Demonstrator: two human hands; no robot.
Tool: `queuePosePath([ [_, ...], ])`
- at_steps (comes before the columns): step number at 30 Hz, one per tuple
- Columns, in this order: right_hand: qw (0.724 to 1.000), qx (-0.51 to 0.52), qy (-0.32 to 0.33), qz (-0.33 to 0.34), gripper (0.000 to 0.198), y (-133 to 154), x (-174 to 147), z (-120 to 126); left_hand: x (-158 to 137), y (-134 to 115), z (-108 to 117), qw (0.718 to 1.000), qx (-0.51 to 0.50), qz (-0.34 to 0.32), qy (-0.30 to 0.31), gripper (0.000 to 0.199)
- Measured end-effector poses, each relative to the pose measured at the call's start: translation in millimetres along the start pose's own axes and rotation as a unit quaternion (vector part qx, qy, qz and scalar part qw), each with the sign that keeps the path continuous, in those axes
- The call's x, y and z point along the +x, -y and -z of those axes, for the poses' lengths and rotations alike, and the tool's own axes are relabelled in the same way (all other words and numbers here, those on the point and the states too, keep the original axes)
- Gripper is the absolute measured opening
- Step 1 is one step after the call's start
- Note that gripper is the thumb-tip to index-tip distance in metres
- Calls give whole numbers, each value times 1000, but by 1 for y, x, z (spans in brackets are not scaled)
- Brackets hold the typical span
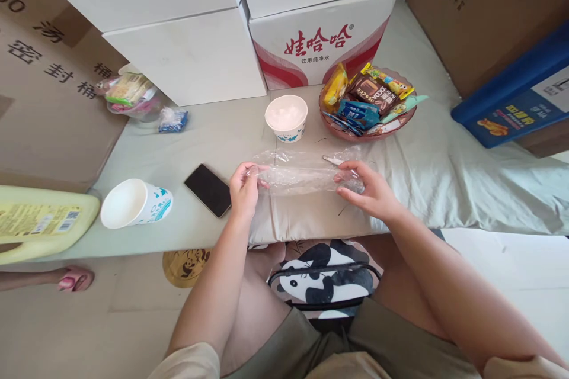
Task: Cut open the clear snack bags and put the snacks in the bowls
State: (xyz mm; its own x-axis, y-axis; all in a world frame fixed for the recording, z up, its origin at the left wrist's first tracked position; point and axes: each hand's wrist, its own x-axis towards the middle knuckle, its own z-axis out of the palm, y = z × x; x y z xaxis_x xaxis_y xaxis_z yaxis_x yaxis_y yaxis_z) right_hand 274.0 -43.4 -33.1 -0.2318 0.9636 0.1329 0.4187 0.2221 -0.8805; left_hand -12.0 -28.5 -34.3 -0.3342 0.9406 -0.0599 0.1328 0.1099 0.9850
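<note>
A crumpled piece of clear plastic film (297, 177) stretches between my two hands, just above the cloth-covered surface. My left hand (246, 188) is closed, pinching the film's left end. At the other end, my right hand (371, 189) holds the film between thumb and fingers, which are curved with a gap between their tips. A small pale, pointed object (331, 160) shows by the right fingertips; its kind cannot be made out. Just beyond the film stands a white paper cup (287, 130) with blue print and pale whitish contents.
Behind right is a pink bowl (331, 124) of wrapped snacks. A black phone (208, 189) and another paper cup (151, 204), tilted in view, are at left, near a yellow jug (53, 222). White boxes (191, 59) stand behind; a blue box (511, 95) is at right.
</note>
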Motion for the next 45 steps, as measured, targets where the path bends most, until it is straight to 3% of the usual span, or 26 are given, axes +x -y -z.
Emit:
queuePosePath([
  [4,996,54,-56,-53,35,1,4,-3,4,0,0,999,12,11,-31,15],
  [7,982,112,-105,-107,26,2,7,-4,6,3,3,999,36,24,-4,15],
  [13,946,220,-176,-157,30,2,12,-5,4,7,2,998,34,-51,15,18],
  [18,961,177,-131,-169,35,4,12,-7,0,1,-1,995,-3,23,101,26],
  [21,967,147,-113,-172,34,2,12,-9,-1,0,-2,990,20,29,133,28],
  [29,975,76,-84,-193,21,-11,10,-9,3,6,0,998,18,-2,68,25],
  [35,977,62,-59,-197,22,-9,8,-8,0,5,0,991,13,21,134,23],
  [41,978,62,-59,-191,23,-8,8,-8,2,4,-1,996,16,6,82,25],
  [45,975,74,-60,-199,17,-7,8,-8,2,2,-1,996,22,18,88,23],
])
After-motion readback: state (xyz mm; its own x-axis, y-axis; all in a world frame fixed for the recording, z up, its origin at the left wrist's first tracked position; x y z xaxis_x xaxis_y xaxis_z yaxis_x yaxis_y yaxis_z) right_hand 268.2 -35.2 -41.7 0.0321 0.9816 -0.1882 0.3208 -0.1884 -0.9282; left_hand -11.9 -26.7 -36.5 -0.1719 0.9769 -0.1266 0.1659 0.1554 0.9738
